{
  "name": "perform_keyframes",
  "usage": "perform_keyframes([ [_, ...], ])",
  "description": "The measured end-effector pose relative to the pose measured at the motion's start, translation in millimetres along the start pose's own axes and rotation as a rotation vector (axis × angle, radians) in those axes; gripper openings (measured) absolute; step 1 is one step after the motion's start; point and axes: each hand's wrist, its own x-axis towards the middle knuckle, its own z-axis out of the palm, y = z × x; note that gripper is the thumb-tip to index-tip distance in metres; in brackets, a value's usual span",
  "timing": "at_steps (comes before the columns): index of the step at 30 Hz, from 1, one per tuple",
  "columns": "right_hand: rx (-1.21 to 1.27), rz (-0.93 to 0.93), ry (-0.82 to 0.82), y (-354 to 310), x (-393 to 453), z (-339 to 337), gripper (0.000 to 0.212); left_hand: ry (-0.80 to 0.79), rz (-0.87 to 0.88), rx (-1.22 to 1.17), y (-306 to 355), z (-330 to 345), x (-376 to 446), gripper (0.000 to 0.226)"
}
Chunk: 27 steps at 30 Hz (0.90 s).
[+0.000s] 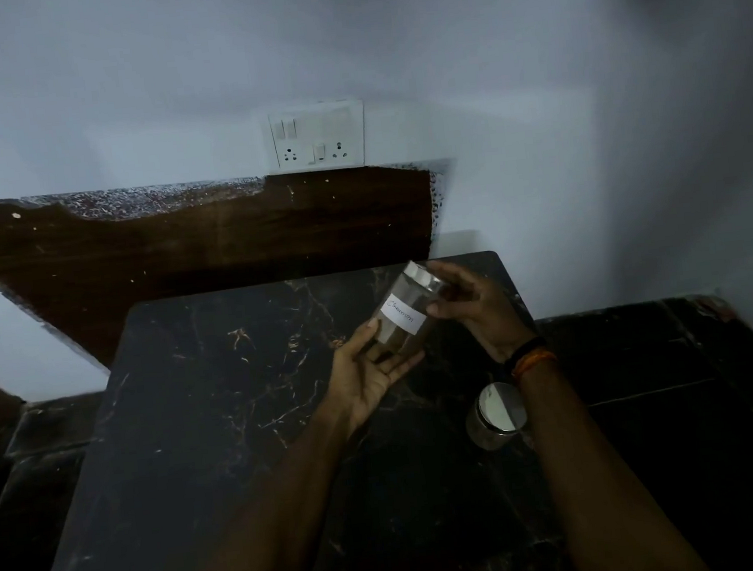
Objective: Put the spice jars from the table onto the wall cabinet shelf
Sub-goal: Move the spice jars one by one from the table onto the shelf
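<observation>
The labelled spice jar (403, 317) is held in the air above the far right part of the black marble table (219, 395), tilted so its steel lid (425, 280) points toward one o'clock and its base toward seven; the white handwritten label faces up, its wording too small to read. The left hand (369, 369) cups the base, thumb on the side and fingers curled beneath; the right hand (474, 307) grips the lid end, thumb and fingers wrapped round it. A second spice jar (497, 414), steel-lidded too, stands upright on the table at five o'clock from the held one, just under the right wrist with its thread bracelets (533, 357).

The wall cabinet shelf is out of view, probably above; a switch and socket plate (316, 137) sits on the wall at twelve o'clock. To do this step well, I would bring the jar upright before lifting, keep one hand under the base since glass is likely slippery and the lid may be loose, and raise it clear of the standing jar; set it well back on the shelf, label outward.
</observation>
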Motion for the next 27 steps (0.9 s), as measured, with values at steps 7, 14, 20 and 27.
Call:
perform_keyframes([
  [7,0.167,0.016,0.118,-10,6,9,0.052,-0.145,0.036,0.085,-5,27,-5,0.071],
  [14,0.098,-0.068,0.18,-29,11,8,0.046,-0.215,0.063,0.097,-2,46,-9,0.084],
  [20,0.07,-0.121,0.192,-53,18,1,0.044,-0.259,0.121,0.141,9,66,-5,0.076],
  [27,0.025,-0.218,0.197,-96,27,-7,0.037,-0.297,0.192,0.129,30,94,9,0.06],
])
